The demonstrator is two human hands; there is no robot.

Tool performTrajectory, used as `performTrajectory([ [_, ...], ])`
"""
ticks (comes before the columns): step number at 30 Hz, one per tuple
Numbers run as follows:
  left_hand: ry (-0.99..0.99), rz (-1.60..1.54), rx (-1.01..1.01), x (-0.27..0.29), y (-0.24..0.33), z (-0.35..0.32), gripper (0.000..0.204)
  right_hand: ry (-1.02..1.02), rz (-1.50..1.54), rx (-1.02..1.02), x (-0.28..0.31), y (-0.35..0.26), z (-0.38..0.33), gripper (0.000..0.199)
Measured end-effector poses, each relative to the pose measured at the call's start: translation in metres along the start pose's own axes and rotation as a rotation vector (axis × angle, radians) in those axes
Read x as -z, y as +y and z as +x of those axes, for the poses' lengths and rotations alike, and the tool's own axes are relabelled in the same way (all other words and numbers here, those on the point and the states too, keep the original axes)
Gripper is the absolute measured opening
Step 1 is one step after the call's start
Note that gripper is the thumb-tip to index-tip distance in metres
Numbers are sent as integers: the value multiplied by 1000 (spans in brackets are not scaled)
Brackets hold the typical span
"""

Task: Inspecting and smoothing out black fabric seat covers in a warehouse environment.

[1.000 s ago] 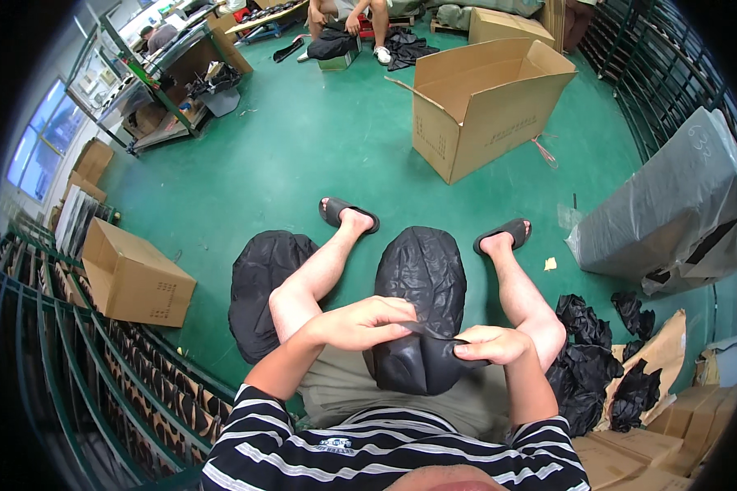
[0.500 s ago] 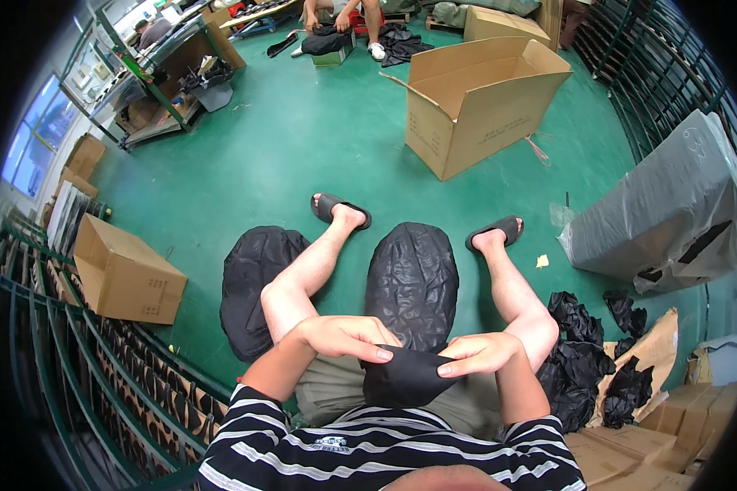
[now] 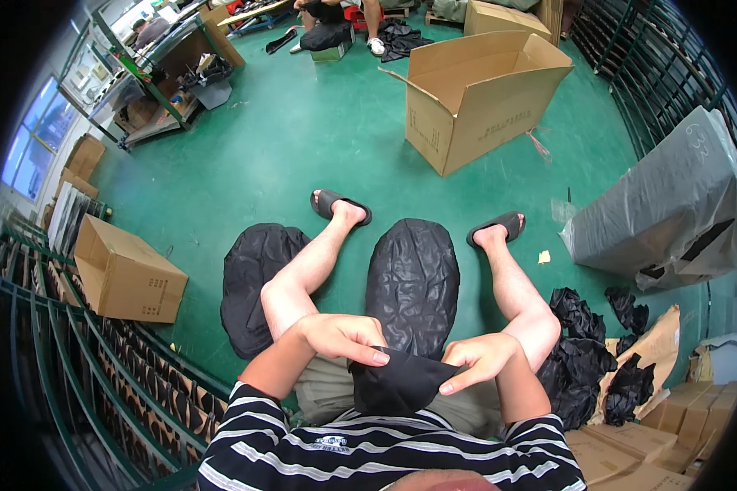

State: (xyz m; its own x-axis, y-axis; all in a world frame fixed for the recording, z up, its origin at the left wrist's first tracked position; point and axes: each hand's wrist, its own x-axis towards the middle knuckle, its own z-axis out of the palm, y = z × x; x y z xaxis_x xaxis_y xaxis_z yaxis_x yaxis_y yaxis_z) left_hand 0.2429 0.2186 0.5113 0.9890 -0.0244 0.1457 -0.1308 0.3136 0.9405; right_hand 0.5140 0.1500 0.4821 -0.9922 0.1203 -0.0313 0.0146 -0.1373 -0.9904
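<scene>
A black cloth piece (image 3: 401, 383) is stretched between my two hands above my lap. At its upper left corner, my left hand (image 3: 345, 335) pinches it with the thumb on top. My right hand (image 3: 485, 357) grips the right corner, thumb along the edge and the other fingers largely behind it. Just beyond the cloth, between my legs, stands a large rounded black bundle (image 3: 412, 282) with a wrinkled, shiny cover. A second dark bundle (image 3: 254, 286) rests outside my left leg. Whether the cloth joins the middle bundle is hidden.
Ahead stands a big open carton (image 3: 475, 114). Crumpled black sheets (image 3: 577, 368) lie by my right leg, near stacked cartons (image 3: 630, 442). A plastic-wrapped grey block (image 3: 659, 213) stands right. Left are a small carton (image 3: 131, 274) and green racks (image 3: 82, 360). Another person (image 3: 336, 20) sits far off.
The cloth has shifted slightly left and hangs differently between my hands. My right thumb has moved a little lower along its edge. The far person's hands have moved up.
</scene>
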Motion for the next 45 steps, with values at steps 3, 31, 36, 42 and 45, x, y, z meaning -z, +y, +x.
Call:
performTrajectory([
  [3,-43,73,15,-1,5,1,34,15,47,11,-2,-4,2,31],
  [31,82,-152,216,38,-28,-42,20,177,-6,108,17,-37,-45,26],
  [36,221,89,162,20,-13,-16,17,109,-37,212,13,-30,-37,25],
  [42,276,409,65,6,-3,10,15,90,-98,-103,-1,-23,12,46],
  [45,336,431,132,4,-10,15,14,121,-144,-188,-3,-34,21,49],
])
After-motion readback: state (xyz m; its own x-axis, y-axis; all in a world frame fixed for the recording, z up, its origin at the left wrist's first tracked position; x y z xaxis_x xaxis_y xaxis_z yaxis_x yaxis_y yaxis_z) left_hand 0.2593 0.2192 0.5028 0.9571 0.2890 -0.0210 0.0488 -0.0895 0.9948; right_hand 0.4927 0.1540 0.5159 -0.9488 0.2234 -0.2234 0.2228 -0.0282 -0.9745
